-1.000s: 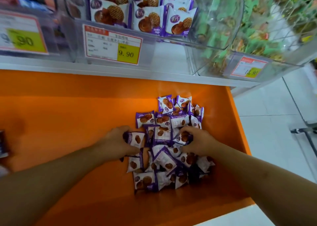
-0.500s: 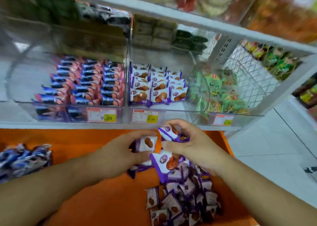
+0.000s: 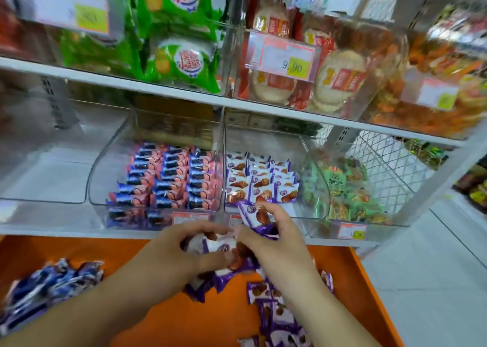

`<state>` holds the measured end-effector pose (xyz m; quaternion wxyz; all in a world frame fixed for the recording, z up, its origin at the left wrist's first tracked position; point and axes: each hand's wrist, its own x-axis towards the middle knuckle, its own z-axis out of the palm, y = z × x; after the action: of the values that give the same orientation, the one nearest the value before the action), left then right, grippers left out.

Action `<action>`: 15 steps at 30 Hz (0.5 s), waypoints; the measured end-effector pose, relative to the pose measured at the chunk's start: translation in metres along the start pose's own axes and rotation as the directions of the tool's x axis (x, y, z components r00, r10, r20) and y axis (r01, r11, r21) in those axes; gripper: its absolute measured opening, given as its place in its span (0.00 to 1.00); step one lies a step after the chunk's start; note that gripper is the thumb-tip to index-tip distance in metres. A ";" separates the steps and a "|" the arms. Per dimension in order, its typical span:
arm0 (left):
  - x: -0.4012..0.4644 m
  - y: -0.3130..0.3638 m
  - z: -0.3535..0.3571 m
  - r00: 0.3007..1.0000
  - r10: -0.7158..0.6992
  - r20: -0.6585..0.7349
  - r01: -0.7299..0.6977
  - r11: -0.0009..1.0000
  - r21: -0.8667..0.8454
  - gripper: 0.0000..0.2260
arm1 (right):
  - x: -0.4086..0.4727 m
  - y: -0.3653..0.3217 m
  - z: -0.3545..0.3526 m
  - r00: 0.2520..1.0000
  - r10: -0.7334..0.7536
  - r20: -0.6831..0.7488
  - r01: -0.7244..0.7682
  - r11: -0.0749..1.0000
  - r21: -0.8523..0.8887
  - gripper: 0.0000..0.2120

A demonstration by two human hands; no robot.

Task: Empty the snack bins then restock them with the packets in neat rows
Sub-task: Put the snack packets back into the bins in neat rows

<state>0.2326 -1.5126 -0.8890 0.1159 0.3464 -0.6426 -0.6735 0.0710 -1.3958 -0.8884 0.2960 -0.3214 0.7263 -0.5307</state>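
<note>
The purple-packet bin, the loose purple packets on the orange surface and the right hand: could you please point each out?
purple-packet bin (image 3: pixel 295 146): head view, clear back wall.
loose purple packets (image 3: pixel 276 317): head view, middle of pile.
right hand (image 3: pixel 274 238): head view, back of hand.

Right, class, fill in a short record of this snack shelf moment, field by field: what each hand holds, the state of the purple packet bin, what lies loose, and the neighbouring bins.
left hand: left hand grips a bunch of purple packets
right hand: right hand pinches one purple packet, raised toward the bin front
middle bin: clear bin partly filled with rows of purple packets
loose stock: purple pile on the orange ledge
left neighbour: bin of pink and blue packets in rows
right neighbour: green packets, jumbled
</note>
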 end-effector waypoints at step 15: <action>0.022 0.012 -0.016 0.999 -0.001 -0.050 -0.010 0.974 -0.225 0.14 | 0.004 -0.001 0.021 0.952 -0.271 0.144 0.307 0.835 -0.457 0.32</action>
<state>0.2228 -1.5404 -0.8836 0.1717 0.3462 -0.5599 -0.7329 0.0846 -1.4113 -0.8937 0.1511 -0.5090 0.7655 -0.3635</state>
